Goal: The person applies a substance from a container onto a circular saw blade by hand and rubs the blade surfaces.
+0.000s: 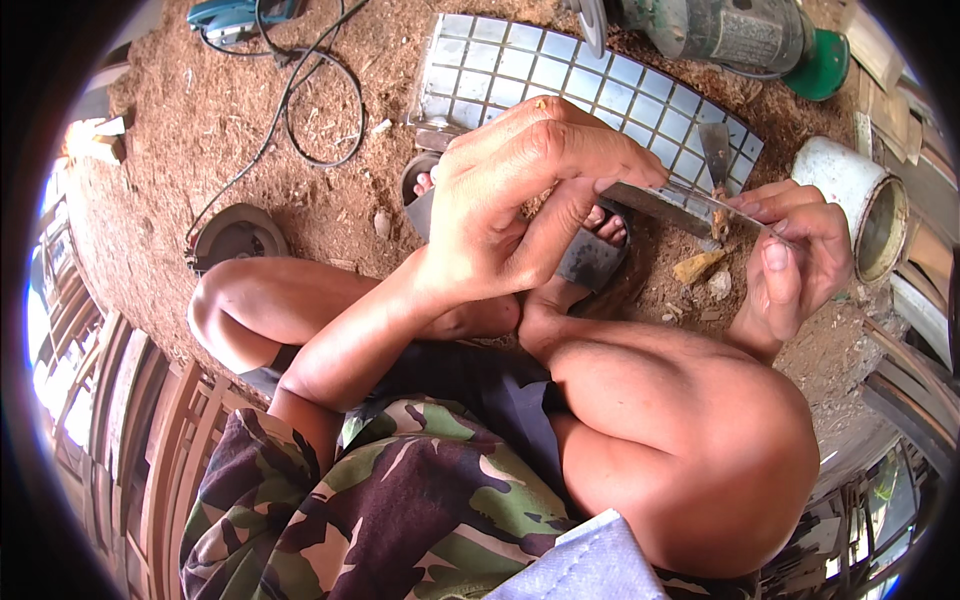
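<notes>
Above my bent legs, my left hand (530,200) pinches one end of a thin flat metal blade (660,207) between thumb and forefinger. The blade is seen nearly edge-on, with a dark face and a shiny far edge. My right hand (800,255) grips its other end, thumb and fingertips pressed against it. Just beyond the blade stands a small upright metal piece (715,150), its lower part partly hidden by the blade. A panel of light blue square tiles (500,65) lies past my left hand, which covers its near edge.
A green-ended motor tool (740,35) lies at the far right, near a white cylinder (845,190). Far left is a blue power tool (235,20) with a looped black cord (290,100). A dark round object (240,235) rests beside my left knee. Wood strips (150,430) are stacked at left.
</notes>
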### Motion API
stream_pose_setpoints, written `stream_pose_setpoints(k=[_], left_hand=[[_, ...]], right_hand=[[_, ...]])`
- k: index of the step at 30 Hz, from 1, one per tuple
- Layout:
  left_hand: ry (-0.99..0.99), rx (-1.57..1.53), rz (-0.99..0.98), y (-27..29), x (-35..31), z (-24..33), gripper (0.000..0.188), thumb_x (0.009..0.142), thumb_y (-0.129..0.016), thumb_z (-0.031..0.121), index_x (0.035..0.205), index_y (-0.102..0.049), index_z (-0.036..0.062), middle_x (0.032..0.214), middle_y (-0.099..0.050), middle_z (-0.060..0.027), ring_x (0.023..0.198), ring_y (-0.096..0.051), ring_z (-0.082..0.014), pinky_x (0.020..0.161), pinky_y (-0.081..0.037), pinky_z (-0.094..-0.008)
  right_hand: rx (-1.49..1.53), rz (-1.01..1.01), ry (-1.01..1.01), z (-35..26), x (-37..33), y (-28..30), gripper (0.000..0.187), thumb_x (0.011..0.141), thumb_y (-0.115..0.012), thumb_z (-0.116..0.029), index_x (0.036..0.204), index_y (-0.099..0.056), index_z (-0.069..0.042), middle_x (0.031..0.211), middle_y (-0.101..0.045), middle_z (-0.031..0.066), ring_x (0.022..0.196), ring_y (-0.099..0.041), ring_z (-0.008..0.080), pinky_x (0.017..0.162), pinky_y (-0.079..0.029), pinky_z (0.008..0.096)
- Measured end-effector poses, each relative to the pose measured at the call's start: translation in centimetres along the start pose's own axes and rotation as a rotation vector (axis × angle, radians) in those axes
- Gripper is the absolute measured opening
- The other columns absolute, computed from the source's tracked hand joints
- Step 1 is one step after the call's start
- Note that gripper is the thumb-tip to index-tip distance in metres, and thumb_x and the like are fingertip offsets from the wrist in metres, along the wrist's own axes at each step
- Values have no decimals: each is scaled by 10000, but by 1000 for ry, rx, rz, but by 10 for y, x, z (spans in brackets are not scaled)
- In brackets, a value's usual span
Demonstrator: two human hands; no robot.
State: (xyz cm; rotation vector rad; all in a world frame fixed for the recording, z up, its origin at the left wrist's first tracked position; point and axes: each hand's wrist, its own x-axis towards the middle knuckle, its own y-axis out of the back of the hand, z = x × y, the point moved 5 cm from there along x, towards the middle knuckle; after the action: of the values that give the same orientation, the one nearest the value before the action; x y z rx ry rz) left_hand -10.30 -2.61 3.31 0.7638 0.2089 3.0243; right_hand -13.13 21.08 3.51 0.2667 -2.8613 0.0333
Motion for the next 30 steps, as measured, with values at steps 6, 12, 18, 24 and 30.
stream_pose_setpoints(k=[6,12,18,24,30], left_hand=[[51,-12,17,2,0,-1,284,801,-642,-162,1015,-718,8,979,-761,-100,778,-687,-226,692,-556,-327],[39,-8,-11,2,1,-1,272,825,-649,-157,1033,-712,7,969,-755,-97,781,-691,-227,700,-562,-322],[497,-180,88,-6,-18,-24,175,970,-606,-61,1122,-670,-2,1067,-717,-65,897,-657,-124,785,-540,-260],[599,-376,106,-8,-31,-50,199,1003,-598,-26,1194,-642,8,1128,-626,-27,1042,-566,-85,942,-458,-242],[618,-384,111,-11,-33,-56,205,1002,-602,-21,1200,-637,15,1096,-619,-19,1025,-567,-81,924,-458,-235]], right_hand=[[4,-12,-10,1,-2,-3,187,824,-655,-99,900,-526,12,835,-610,188,809,-610,245,787,-549,395],[-24,-10,-15,2,-1,-2,166,843,-649,-90,900,-533,15,838,-608,172,805,-595,210,764,-520,358],[-45,-11,-29,26,1,12,121,897,-696,16,927,-579,8,826,-601,45,709,-479,47,637,-384,198],[-139,-27,-101,38,1,8,140,910,-730,-16,887,-591,-22,808,-574,-10,673,-438,20,595,-345,186],[-161,-26,-158,42,1,9,139,920,-733,-36,865,-607,-23,823,-604,-17,689,-473,20,607,-367,190]])
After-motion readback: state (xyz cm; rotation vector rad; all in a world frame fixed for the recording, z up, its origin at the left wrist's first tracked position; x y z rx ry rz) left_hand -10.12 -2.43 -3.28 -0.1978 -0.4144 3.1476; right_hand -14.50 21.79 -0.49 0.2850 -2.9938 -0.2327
